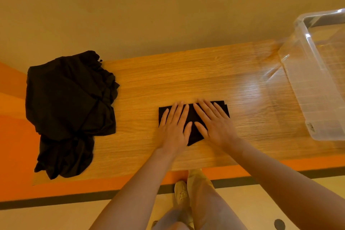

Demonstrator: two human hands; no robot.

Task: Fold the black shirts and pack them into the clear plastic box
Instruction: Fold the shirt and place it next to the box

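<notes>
A small folded black shirt (194, 134) lies flat near the middle of the wooden table (186, 76). My left hand (174, 127) presses flat on its left half, fingers spread. My right hand (212, 121) lies flat on its right half, fingers spread, close beside the left hand. A loose pile of unfolded black shirts (71, 102) sits at the table's left end and hangs over the front edge. The clear plastic box (306, 84) stands at the right end, partly cut off by the frame; I see nothing black inside it.
Bare wood stretches between the folded shirt and the box, and behind the shirt up to the beige wall. Below the table's front edge are an orange band, a dark stripe, light floor, and my leg and shoe (181, 190).
</notes>
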